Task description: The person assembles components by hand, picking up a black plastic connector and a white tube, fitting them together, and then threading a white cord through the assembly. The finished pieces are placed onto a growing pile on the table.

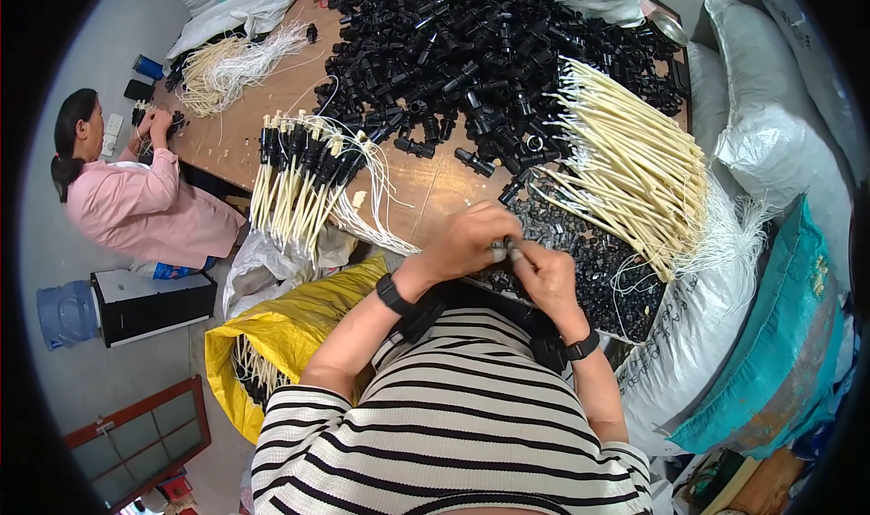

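Observation:
Both my hands meet at the table's near edge, fingertips together. My left hand (pixel 467 241) is closed in a pinch, and so is my right hand (pixel 548 281). Grey-green wraps show around fingertips; whatever the fingers hold is hidden or too small to name. Just beyond and beside them lies a bed of small dark plastic pieces (pixel 594 252). To the left of my left hand sits a bundle of cream sticks with black plastic fittings (pixel 304 175) and white cords. A large stack of bare cream sticks (pixel 634 166) lies to the right, white strings trailing from its near end.
A heap of black plastic fittings (pixel 453 53) covers the table's far part. Cream sticks with white cords (pixel 231 71) lie far left, near a seated person in pink (pixel 149 193). A yellow sack (pixel 299 311) stands left below; white sacks (pixel 770 107) and a teal sack (pixel 770 352) crowd the right.

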The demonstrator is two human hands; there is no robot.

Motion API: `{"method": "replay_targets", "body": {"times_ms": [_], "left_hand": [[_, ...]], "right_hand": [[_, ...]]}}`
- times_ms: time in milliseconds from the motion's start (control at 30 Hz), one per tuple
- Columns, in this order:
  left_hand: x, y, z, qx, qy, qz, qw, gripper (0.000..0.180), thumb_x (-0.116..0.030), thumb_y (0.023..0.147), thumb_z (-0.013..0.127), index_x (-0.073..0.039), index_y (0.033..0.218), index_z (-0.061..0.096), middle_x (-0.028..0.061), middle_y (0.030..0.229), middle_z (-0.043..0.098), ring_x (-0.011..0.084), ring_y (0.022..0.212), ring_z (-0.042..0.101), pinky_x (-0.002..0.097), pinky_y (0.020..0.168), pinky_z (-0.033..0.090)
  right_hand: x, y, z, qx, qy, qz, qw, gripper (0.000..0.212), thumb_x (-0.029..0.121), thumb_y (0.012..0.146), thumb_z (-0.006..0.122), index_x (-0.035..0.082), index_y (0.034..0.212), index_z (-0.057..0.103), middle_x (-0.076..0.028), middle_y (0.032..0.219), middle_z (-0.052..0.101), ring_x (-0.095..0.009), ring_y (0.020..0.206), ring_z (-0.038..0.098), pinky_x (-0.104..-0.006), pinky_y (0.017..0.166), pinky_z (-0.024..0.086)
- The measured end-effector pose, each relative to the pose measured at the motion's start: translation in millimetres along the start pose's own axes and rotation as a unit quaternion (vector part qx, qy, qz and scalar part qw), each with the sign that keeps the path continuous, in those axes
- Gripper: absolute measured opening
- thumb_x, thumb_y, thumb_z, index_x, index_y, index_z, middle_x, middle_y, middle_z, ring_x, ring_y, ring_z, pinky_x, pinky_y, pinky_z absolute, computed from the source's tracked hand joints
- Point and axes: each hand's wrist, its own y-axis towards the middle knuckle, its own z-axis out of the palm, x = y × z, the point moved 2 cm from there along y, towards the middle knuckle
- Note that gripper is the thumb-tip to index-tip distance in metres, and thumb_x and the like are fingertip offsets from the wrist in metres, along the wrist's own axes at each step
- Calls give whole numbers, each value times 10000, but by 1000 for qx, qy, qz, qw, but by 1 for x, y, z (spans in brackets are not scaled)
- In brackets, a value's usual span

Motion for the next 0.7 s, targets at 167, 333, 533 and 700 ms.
{"method": "replay_targets", "body": {"times_ms": [167,333,533,700], "left_hand": [[38,11,-6,51,268,84,959,333,7,667,668,-128,969,697,31,1044,659,234,984,616,339,817,523],[54,-9,-44,-50,138,-41,988,298,49,732,643,-126,964,710,38,1037,670,173,870,645,283,679,536],[49,-13,-40,-35,194,-189,962,263,40,696,663,-54,942,655,78,853,648,166,727,627,299,615,498],[55,-2,-23,-49,151,-158,975,329,41,682,649,-45,999,646,94,794,609,228,696,604,326,650,489]], "right_hand": [[-23,-17,-7,-98,57,136,984,152,49,848,619,7,968,702,-12,624,563,-44,558,436,-226,517,368],[-33,-12,-4,-78,132,207,966,120,31,855,597,-16,916,689,82,603,445,-2,551,332,-207,489,253],[-27,5,-1,-37,167,231,958,97,40,868,598,-20,884,673,109,592,420,6,545,308,-209,487,236],[-28,9,1,-52,164,259,951,134,109,845,627,-1,873,698,46,512,459,-29,497,375,-247,476,313]]}}
